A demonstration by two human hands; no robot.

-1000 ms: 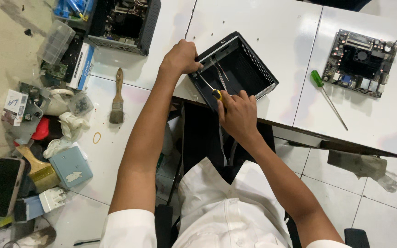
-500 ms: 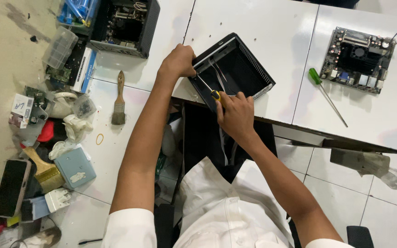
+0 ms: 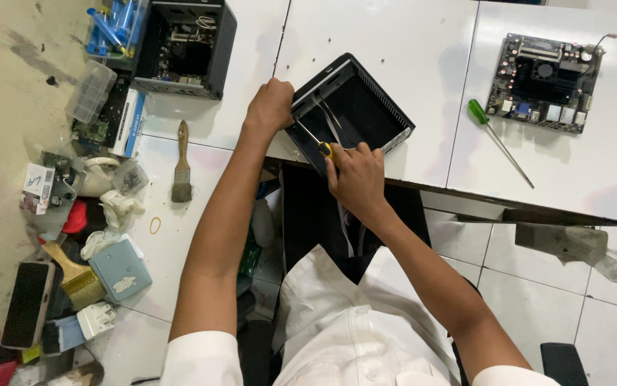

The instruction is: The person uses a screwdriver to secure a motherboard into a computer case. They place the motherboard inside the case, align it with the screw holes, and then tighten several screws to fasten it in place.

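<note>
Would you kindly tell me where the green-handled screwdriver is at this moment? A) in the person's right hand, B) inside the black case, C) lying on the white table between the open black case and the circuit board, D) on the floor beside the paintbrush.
C: the green-handled screwdriver lies loose on the white table, between the open black case and the circuit board, with neither hand touching it.

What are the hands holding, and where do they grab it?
The right hand holds a screwdriver by its yellow-and-black handle, with the tip inside the black case. The left hand has its grip on the case's left corner.
</note>
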